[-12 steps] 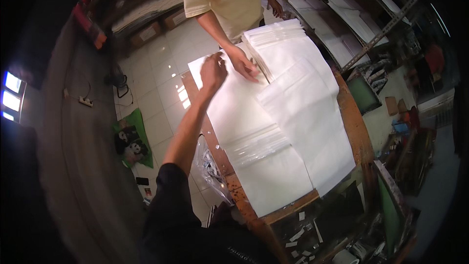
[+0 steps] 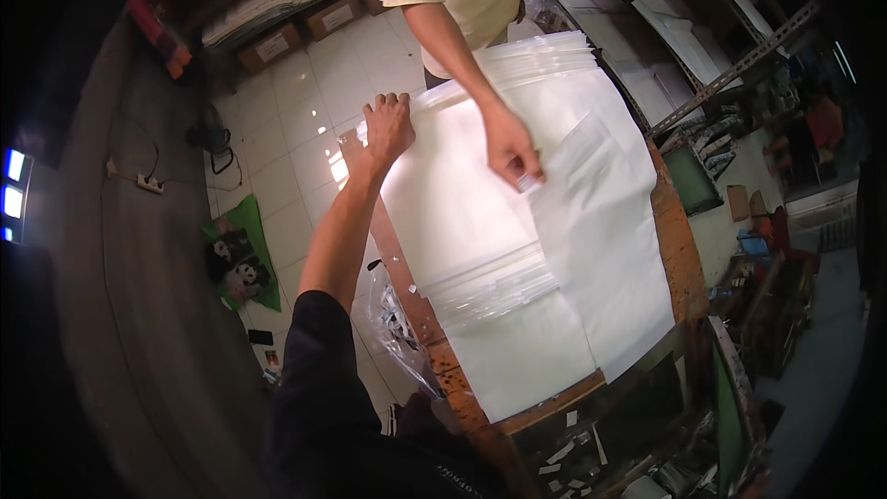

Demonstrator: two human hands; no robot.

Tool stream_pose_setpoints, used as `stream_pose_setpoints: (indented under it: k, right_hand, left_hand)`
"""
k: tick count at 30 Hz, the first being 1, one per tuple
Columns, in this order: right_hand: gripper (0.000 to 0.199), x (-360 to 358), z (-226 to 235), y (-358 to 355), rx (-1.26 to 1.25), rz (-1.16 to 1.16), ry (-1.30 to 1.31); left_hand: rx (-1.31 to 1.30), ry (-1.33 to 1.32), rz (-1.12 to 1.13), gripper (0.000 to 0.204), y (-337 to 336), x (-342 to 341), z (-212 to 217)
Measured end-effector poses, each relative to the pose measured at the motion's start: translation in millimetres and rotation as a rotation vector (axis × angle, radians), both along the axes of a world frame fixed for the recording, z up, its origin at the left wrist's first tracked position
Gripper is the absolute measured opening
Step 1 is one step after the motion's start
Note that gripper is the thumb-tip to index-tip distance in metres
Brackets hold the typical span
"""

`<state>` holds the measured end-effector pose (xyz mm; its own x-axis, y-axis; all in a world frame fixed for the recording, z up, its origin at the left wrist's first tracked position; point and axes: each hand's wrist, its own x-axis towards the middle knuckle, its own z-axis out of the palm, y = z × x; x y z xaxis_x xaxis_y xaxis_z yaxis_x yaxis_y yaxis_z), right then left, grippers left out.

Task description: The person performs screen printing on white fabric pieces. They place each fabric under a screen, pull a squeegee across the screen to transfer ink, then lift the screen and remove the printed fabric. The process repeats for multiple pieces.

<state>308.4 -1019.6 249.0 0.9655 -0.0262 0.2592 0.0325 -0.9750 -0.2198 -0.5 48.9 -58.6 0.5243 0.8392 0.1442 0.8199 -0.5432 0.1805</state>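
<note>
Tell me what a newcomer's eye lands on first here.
First, the big white sheets covering the wooden table at the centre. Next, two hands on them: the wearer's left hand pressed flat at the far left corner, and a co-worker's hand pinching a sheet mid-table. A stack of clear plastic bags lies nearer the wearer.

Dim room, floor glare, dark fisheye edges

Left hand (image 2: 388,127) stretched forward, palm down, fingers spread.
</note>
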Motion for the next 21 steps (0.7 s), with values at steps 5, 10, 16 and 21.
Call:
stream_pose_setpoints:
  k: [5,10,16,21]
  right_hand:
    - [0.077,-0.3,-2.8,25.9,0.062,-0.010,0.021]
    - [0.071,7.4,-5.3,29.3,0.042,-0.006,0.035]
    - [0.065,35.7,-17.8,16.1,0.038,0.059,0.067]
    - [0.060,37.2,-14.5,7.0,0.070,0.129,0.109]
  left_hand:
    - [0.312,-0.127,-0.069,0.041,-5.7,-8.9,-21.8]
    - [0.451,-0.076,-0.164,0.040,-27.1,-13.2,0.6]
    - [0.400,0.050,-0.352,0.027,-71.7,-35.9,81.8]
    - [0.284,0.269,-0.589,0.049,-206.1,-14.7,234.3]
